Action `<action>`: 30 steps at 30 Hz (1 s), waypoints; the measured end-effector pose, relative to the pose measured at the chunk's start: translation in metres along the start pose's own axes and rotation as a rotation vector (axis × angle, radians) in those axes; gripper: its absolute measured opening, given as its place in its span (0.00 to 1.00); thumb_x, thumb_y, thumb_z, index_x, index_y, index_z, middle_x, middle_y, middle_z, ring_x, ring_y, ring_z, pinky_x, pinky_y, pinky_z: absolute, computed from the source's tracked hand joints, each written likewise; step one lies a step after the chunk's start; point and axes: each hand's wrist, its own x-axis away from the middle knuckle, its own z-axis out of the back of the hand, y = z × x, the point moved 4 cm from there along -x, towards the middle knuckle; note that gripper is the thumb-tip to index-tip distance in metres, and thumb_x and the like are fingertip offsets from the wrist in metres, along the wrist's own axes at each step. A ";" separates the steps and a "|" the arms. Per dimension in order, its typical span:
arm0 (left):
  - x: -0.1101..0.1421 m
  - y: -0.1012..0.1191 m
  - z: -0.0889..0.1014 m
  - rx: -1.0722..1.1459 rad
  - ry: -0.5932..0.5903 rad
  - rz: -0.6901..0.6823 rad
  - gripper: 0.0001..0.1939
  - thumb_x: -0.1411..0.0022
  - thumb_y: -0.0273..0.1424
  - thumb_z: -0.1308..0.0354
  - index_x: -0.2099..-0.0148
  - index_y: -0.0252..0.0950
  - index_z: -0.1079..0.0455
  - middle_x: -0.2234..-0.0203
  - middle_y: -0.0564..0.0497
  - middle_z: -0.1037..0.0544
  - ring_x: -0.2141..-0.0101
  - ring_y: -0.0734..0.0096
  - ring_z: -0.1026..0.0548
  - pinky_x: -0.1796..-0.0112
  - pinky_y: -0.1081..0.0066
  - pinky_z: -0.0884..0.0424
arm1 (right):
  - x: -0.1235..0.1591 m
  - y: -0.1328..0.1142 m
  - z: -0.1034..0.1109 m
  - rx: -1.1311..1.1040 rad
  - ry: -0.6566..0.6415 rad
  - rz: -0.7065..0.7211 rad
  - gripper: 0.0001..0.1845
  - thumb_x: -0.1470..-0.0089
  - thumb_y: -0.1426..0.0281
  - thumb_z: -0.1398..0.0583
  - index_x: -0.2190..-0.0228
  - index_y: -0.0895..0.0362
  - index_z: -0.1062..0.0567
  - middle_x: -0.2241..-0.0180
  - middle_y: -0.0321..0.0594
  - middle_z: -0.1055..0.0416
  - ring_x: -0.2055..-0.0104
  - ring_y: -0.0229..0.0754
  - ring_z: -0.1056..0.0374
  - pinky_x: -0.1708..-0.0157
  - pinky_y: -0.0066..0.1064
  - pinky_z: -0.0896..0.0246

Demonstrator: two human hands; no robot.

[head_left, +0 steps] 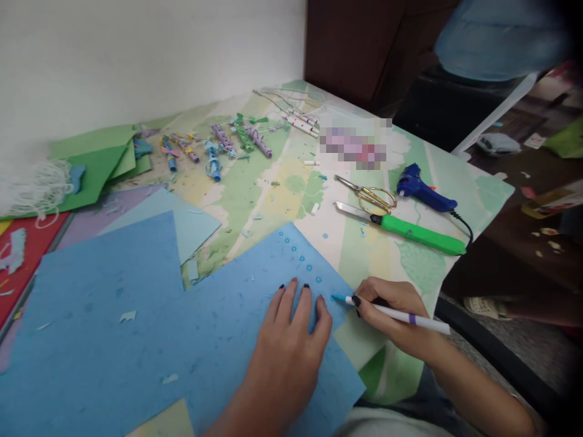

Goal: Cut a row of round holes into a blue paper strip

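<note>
My left hand [286, 340] lies flat, fingers stretched out, pressing down a large blue sheet of paper [136, 328]. My right hand [396, 315] is closed around a white marker with a blue tip [392, 312]. The marker's tip touches the sheet's right edge, just beside my left fingertips. A row of small blue circles [300, 258] runs along that edge of the sheet.
Gold-handled scissors [368, 194], a green-handled craft knife [405, 229] and a blue glue gun [423, 191] lie to the right. Several rolled paper pieces [218, 149] sit at the back. Green paper [95, 167], white string [36, 188] and coloured sheets are at the left. The table edge [455, 267] is close on the right.
</note>
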 end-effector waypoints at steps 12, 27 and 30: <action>0.001 0.000 0.000 -0.006 -0.020 -0.009 0.18 0.43 0.19 0.56 0.54 0.27 0.29 0.58 0.34 0.28 0.52 0.41 0.32 0.57 0.47 0.29 | 0.004 0.004 0.002 0.010 -0.005 0.073 0.13 0.48 0.77 0.46 0.81 0.57 0.41 0.80 0.33 0.38 0.78 0.32 0.44 0.78 0.27 0.52; 0.001 -0.004 0.000 -0.001 -0.088 -0.009 0.18 0.46 0.23 0.47 0.51 0.29 0.32 0.56 0.37 0.30 0.51 0.46 0.35 0.53 0.49 0.32 | 0.010 0.020 0.014 -0.522 0.569 -0.157 0.11 0.49 0.69 0.38 0.78 0.56 0.35 0.84 0.29 0.39 0.83 0.31 0.46 0.84 0.23 0.52; 0.001 -0.003 -0.001 -0.013 -0.112 -0.008 0.18 0.45 0.23 0.47 0.50 0.29 0.32 0.56 0.37 0.30 0.51 0.47 0.35 0.53 0.49 0.32 | 0.006 0.020 0.015 -0.446 0.502 -0.182 0.05 0.48 0.68 0.39 0.72 0.55 0.31 0.83 0.30 0.37 0.83 0.31 0.44 0.85 0.23 0.51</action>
